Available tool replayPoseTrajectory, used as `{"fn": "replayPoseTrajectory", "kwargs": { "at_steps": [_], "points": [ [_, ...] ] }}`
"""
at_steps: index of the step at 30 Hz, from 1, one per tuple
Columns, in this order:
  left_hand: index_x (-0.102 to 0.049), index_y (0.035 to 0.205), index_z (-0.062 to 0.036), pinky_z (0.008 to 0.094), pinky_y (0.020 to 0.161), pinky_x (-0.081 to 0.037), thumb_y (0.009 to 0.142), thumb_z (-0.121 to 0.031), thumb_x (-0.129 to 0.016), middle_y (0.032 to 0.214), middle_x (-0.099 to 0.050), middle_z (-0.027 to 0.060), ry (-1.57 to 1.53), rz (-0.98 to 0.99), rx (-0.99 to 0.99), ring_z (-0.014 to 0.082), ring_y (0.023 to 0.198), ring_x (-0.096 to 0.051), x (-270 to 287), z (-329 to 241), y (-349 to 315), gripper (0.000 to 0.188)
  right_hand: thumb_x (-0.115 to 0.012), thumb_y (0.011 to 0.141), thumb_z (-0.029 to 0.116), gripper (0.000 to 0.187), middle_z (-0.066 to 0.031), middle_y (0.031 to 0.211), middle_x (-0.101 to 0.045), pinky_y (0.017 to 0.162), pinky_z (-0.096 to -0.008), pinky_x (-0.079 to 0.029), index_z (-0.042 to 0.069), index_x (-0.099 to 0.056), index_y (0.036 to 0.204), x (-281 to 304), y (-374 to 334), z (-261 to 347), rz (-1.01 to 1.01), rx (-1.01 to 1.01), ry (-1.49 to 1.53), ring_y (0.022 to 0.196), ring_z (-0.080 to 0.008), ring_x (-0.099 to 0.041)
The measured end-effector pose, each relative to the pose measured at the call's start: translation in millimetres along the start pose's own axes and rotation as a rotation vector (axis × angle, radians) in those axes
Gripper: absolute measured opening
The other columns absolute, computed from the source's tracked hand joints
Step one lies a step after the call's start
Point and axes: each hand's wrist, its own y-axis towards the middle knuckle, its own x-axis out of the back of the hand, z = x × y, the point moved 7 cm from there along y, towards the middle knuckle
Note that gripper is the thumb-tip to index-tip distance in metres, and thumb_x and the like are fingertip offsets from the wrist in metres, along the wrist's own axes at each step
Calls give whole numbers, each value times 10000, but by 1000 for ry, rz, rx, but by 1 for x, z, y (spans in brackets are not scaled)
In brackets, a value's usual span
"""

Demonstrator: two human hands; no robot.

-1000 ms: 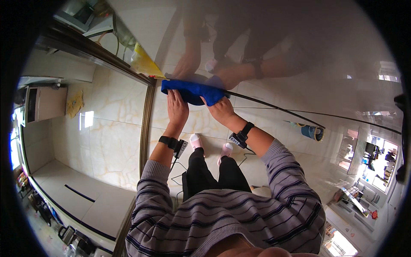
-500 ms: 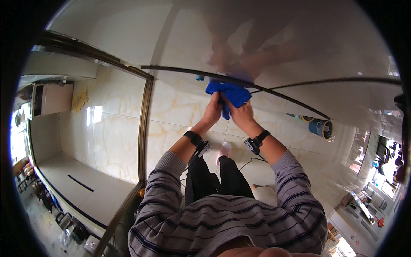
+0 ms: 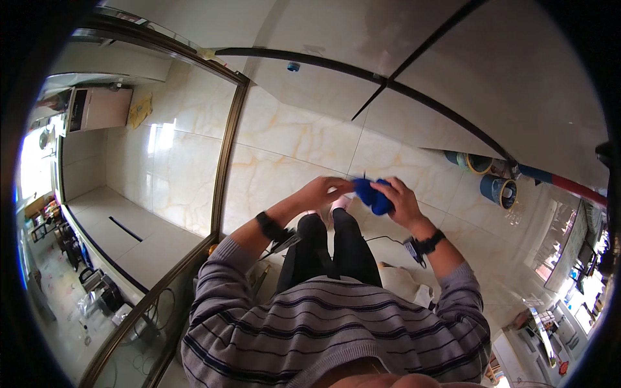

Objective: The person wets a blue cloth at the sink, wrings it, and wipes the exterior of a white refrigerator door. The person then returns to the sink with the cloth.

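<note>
Hands (image 3: pixel 323 192) (image 3: pixel 402 200) bunch soft blue cloth (image 3: pixel 373 195) — crumpled, rounded.

Blue cloth (image 3: pixel 373 196): soft fabric, bunched into a compact wad. It is held off the floor between both hands, in front of the person's body above the knees. Part of it is covered by the fingers gripping it.

We see a marbled cream tile floor (image 3: pixel 291 139) with a bronze metal door frame (image 3: pixel 226 149) running down its left side. Two blue cylinders with yellow rims (image 3: pixel 498 189) lie near a blue and red pipe (image 3: pixel 556 181) at right. A yellow rag (image 3: pixel 139 110), possibly, sits beside a white appliance (image 3: pixel 97 108).
</note>
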Motion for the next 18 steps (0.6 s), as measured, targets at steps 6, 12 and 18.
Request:
{"fn": "replayPoseTrajectory", "kwargs": {
  "at_steps": [6, 12, 18],
  "points": [
    [-518, 1269, -89, 609, 906, -396, 875, -320, -531, 1222, -587, 157, 933, 164, 706, 341, 1100, -586, -6, 146, -183, 457, -643, 616, -25, 451, -69, 966, -561, 777, -408, -423, 141, -643, 1035, -9, -114, 21, 164, -196, -193, 885, -295, -581],
    [-504, 1239, -60, 608, 847, -443, 870, -323, -531, 1183, -609, 175, 947, 438, 978, 337, 1041, -624, -43, 195, -323, 454, -640, 641, -35, 450, -113, 1010, -552, 816, -451, -421, 110, -639, 1067, -10, -185, 55, 107, -419, -283, 906, -361, -546],
    [-563, 1147, -12, 371, 789, -502, 907, -327, -558, 1017, -663, 153, 422, 649, 722, 302, 938, -636, -39, 161, -358, 396, -632, 691, 12, 482, -160, 1033, -602, 810, -432, -497, 104, -587, 1162, -11, -232, 89, 195, -731, -106, 919, -377, -608]
  ]
}}
